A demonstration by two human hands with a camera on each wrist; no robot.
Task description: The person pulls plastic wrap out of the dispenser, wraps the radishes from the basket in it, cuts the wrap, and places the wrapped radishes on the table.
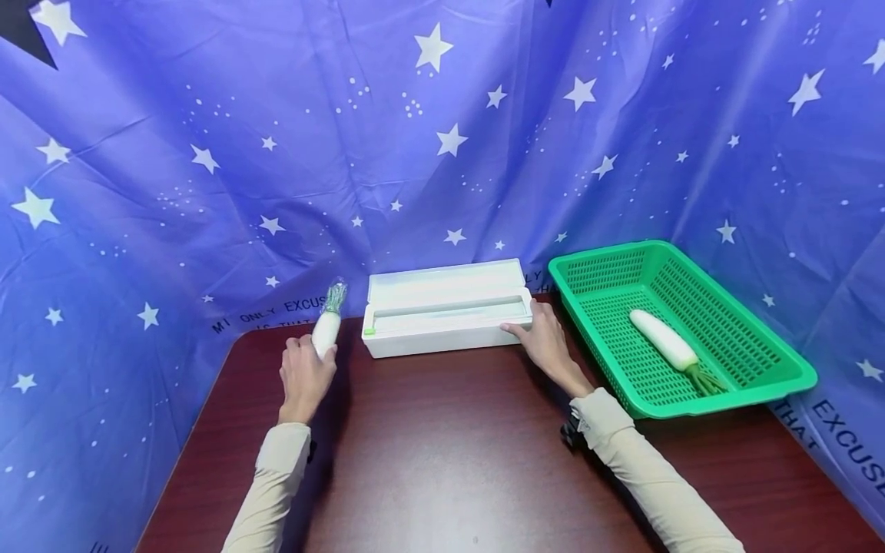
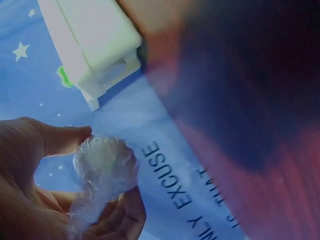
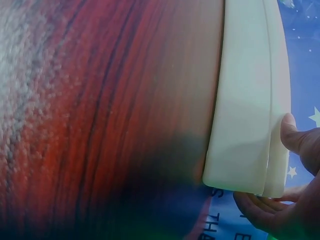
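Observation:
My left hand point(image 1: 306, 378) grips a white radish point(image 1: 326, 333) by its lower end, with its green stalks pointing up and away. Clear plastic film wraps the radish; in the left wrist view the crumpled film point(image 2: 95, 195) trails from its end between thumb and fingers. At the middle back of the table stands a long white cling film dispenser point(image 1: 442, 339), lid raised, a small green slider point(image 1: 369, 332) at its left. My right hand point(image 1: 549, 346) holds the dispenser's right end, thumb point(image 3: 290, 132) on its upper edge and fingers around the end.
A green perforated basket point(image 1: 719, 407) stands on the right, with another white radish point(image 1: 662, 338) with green stalks lying in it. The dark red wooden table point(image 1: 442, 461) ends at a blue star-patterned cloth point(image 1: 387, 153) hanging behind and at the sides.

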